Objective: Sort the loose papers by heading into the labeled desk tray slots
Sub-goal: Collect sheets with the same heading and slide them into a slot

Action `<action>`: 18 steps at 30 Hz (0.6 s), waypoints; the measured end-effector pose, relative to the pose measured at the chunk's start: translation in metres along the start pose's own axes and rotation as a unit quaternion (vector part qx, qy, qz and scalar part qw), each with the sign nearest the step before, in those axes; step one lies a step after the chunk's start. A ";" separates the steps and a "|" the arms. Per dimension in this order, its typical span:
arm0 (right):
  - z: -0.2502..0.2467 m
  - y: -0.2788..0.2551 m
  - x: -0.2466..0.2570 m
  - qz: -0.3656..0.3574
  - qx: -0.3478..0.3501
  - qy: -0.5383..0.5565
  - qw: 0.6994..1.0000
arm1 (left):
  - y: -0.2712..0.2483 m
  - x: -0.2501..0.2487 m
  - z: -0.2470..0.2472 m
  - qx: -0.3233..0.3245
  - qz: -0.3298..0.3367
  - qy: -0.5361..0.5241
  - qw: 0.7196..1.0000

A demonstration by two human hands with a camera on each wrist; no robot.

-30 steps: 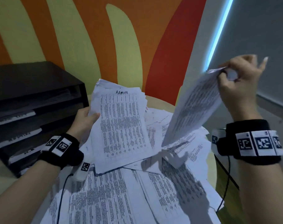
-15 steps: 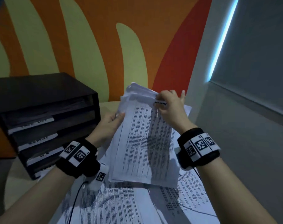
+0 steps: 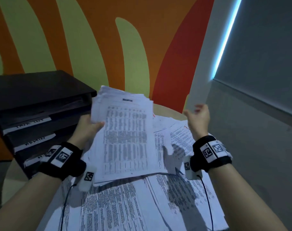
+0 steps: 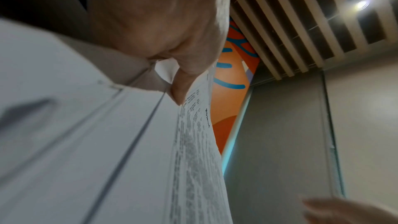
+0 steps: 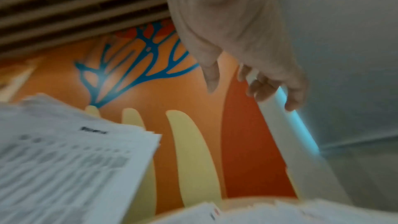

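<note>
beside loose papers [image 3: 142, 205], black tray [image 3: 41, 90] slots hold labeled sheets [image 3: 27, 125].

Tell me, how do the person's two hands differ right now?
The left hand grips a stack of papers by its left edge, thumb on top; the right hand holds nothing. The left hand's fingers are curled round the stack, while the right hand's fingers hang relaxed in the air. The left hand is beside the desk tray; the right hand hovers above the loose papers on the far side. Both wrists wear black bands.
</note>
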State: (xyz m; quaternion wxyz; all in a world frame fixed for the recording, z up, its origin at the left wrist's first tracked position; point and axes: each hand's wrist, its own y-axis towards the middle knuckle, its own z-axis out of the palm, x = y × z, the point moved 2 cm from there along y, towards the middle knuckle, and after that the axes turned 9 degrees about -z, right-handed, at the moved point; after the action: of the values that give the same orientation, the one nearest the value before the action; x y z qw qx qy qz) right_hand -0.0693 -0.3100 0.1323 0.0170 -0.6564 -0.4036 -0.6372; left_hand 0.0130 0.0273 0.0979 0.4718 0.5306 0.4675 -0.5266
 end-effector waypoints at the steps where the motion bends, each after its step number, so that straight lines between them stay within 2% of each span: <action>1: -0.003 -0.002 -0.020 0.081 0.005 0.000 0.997 | 0.004 0.004 -0.008 -0.015 -0.009 0.004 1.000; 4: -0.002 -0.015 -0.073 0.242 0.069 -0.030 0.967 | 0.010 0.014 -0.026 -0.046 -0.029 0.018 0.998; 7: 0.011 -0.031 -0.105 0.327 0.137 -0.063 0.933 | 0.010 0.021 -0.034 -0.037 -0.040 0.045 0.997; 9: 0.023 -0.042 -0.109 0.348 0.170 -0.053 0.920 | 0.006 0.024 -0.035 -0.024 -0.041 0.057 0.997; 12: 0.044 -0.049 -0.102 0.332 0.202 -0.043 0.920 | 0.004 0.027 -0.032 -0.021 -0.044 0.057 0.997; 16: 0.057 -0.053 -0.089 0.322 0.262 -0.104 0.904 | 0.006 0.033 -0.027 -0.020 -0.056 0.049 0.997; 18: 0.050 -0.049 -0.091 0.324 0.264 -0.124 0.900 | 0.008 0.038 -0.028 -0.020 -0.068 0.046 0.996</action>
State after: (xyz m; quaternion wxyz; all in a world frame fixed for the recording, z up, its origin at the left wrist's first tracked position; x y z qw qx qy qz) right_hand -0.0429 -0.2959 0.0216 0.3448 -0.7962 -0.3208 -0.3798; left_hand 0.0249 0.0539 0.0605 0.4232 0.5115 0.5345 -0.5231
